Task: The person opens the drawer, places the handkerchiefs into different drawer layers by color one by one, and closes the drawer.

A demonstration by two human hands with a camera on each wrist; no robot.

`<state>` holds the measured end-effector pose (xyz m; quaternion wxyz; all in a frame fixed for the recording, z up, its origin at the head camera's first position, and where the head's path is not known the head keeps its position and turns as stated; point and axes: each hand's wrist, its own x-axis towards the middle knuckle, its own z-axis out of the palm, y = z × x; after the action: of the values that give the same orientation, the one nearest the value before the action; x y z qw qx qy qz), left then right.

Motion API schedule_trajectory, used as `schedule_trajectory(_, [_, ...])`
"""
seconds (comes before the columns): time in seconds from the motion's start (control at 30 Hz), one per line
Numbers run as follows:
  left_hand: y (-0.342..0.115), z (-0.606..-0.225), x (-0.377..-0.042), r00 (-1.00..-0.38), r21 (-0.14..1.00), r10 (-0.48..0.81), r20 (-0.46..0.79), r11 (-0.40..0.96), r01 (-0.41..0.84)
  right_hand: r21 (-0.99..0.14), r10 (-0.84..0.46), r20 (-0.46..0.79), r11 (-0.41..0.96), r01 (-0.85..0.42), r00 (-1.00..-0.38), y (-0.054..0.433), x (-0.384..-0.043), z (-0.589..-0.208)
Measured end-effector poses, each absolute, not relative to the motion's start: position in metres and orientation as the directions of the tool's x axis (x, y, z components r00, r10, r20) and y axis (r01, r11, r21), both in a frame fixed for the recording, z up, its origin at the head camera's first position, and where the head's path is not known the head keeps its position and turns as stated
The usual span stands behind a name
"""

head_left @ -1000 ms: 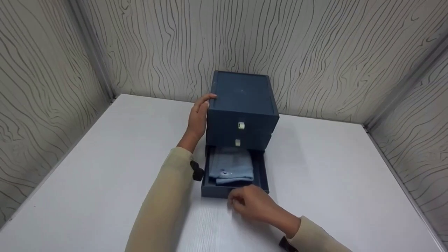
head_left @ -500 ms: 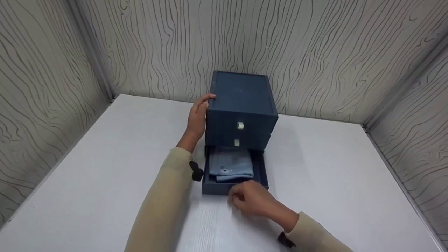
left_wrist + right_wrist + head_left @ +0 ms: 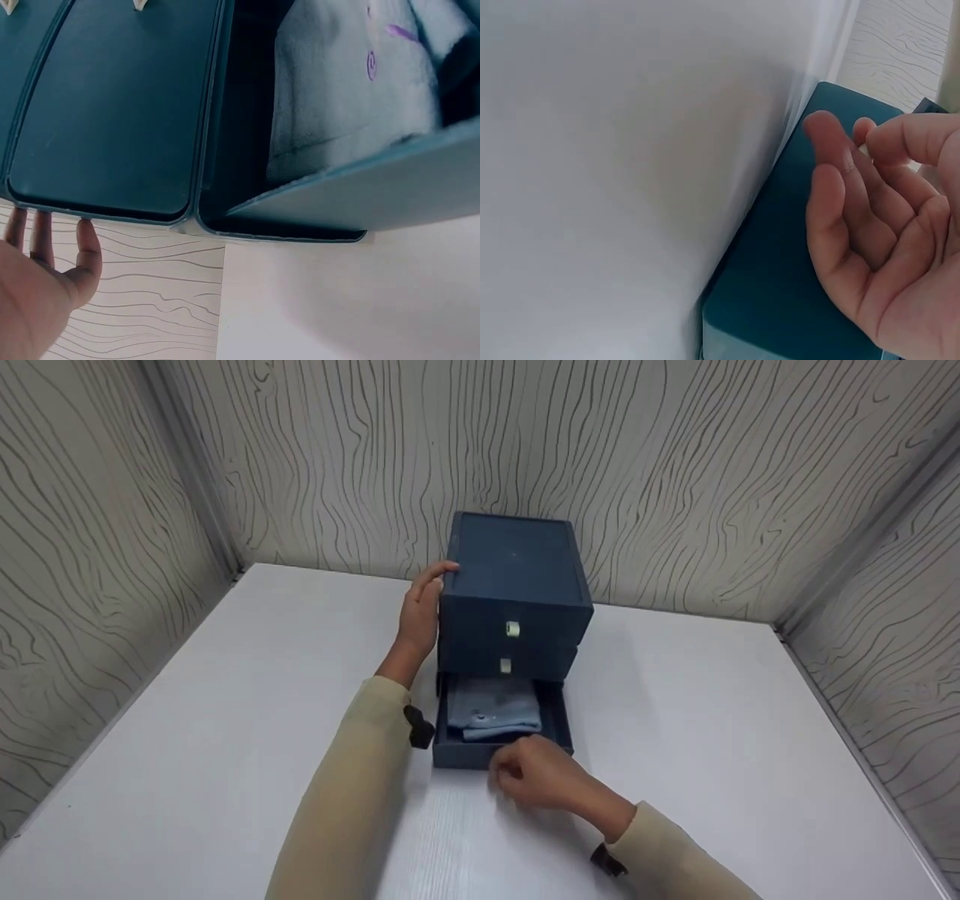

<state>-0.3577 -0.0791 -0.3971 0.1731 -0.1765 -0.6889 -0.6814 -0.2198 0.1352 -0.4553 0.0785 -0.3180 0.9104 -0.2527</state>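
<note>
A dark blue drawer cabinet [image 3: 517,559] stands with its lowest drawer [image 3: 461,756] pulled out. Inside lies a folded light blue cloth [image 3: 493,709] with a small embroidered motif, purple in the left wrist view. My left hand [image 3: 420,615] rests against the cabinet's left side, fingertips at its upper edge. At the drawer's front is my right hand [image 3: 544,772]; its thumb and index finger pinch the small pale drawer pull [image 3: 863,149], mostly hidden by the fingers. The other fingers are bent in front of the drawer's face.
Two upper drawers are closed, each with a pale pull [image 3: 512,629] on its front. The cabinet stands on a white table [image 3: 712,750] near the wood-patterned back wall [image 3: 337,472]. Patterned side walls border the table left and right.
The bottom drawer has slid a little way inward, the right hand moving forward with it. More of the cloth is now under the cabinet. The left hand keeps its place on the side.
</note>
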Motion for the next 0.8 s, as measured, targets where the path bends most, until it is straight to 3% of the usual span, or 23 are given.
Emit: schedule_trajectory(0.8, [-0.079, -0.398, -0.358, -0.877, 0.877, 0.015, 0.48, 0.027, 0.48, -0.51, -0.616, 0.021, 0.671, -0.538, -0.788, 0.134, -0.255, -0.452])
